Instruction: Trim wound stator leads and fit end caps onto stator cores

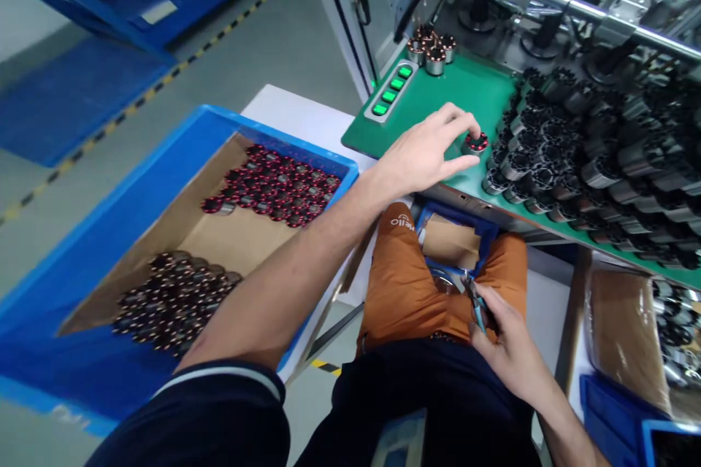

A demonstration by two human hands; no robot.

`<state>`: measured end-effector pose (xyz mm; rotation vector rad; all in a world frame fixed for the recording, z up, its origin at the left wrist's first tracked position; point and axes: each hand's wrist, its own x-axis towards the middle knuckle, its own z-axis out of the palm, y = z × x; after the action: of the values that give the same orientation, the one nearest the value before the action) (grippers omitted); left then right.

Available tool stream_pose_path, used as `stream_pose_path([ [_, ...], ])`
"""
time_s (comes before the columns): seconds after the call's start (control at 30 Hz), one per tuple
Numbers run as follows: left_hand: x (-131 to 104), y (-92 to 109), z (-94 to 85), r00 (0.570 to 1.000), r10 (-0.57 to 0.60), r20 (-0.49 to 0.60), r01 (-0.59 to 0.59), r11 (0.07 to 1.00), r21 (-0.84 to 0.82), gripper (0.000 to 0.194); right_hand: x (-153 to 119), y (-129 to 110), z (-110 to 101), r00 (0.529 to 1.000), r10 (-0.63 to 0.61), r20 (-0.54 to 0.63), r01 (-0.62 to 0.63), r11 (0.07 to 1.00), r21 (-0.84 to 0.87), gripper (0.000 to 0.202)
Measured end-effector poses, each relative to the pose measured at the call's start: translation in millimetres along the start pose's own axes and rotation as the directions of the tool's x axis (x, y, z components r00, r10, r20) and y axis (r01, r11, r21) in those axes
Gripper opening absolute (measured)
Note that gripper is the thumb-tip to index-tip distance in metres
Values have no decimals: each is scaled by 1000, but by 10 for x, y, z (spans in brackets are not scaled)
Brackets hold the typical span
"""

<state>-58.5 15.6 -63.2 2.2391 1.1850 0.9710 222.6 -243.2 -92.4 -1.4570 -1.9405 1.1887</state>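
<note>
My left hand (430,148) reaches over the green work surface (449,95), thumb and fingers apart around a small stator with red windings (475,144). That stator stands upright near the front edge; whether the fingertips touch it I cannot tell. Low over my lap, my right hand (501,336) is wrapped round cutting pliers with blue-green handles (477,304), their tip pointing up. Just right of the stator, many dark-topped metal cores (542,139) stand packed in rows. Several copper-wound stators (435,60) are grouped at the surface's back left, beside green-lit buttons (390,96).
At left, a large blue bin (202,120) lined with cardboard holds red-wound stators (274,186) and copper-wound ones (169,299). Machine fixtures and a metal rail (575,7) run along the back. A small blue box (452,239) sits below the surface edge, between my knees.
</note>
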Motion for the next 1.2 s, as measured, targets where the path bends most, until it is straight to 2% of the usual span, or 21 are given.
stream_pose_path([
  [0.1,95,-131,181,999,-50,8,50,999,4,24,-141,99,-67,993,112,-33,-109,991,83,57],
  [0.17,6,-106,163,995,-56,-77,55,998,-15,20,-206,169,-90,985,168,-46,-161,978,130,57],
  [0.2,-76,-31,137,989,-56,-138,52,998,-37,19,-226,191,-93,980,191,-47,-182,972,151,57],
  [0.3,-425,407,86,954,-43,-295,10,994,-113,17,-234,169,-92,978,206,-39,-193,958,214,57],
  [0.4,-783,903,140,952,92,-293,-132,984,-122,13,-163,40,-123,986,165,-39,-149,953,265,57],
  [0.5,-1002,1168,274,946,177,-271,-210,973,-97,15,-43,-103,-205,997,59,-55,-42,963,265,58],
  [0.6,-1066,1182,411,939,154,-308,-193,976,-101,22,47,-213,-293,996,-16,-85,38,963,266,65],
  [0.7,-1050,1114,482,920,181,-347,-231,967,-107,31,67,-284,-354,996,-11,-92,32,973,230,67],
  [1.07,-1087,1142,524,940,160,-302,-208,969,-134,33,72,-344,-398,996,27,-87,-14,989,149,69],
  [1.2,-1094,1141,503,938,168,-302,-214,969,-126,33,112,-367,-391,993,-27,-119,46,986,162,72],
])
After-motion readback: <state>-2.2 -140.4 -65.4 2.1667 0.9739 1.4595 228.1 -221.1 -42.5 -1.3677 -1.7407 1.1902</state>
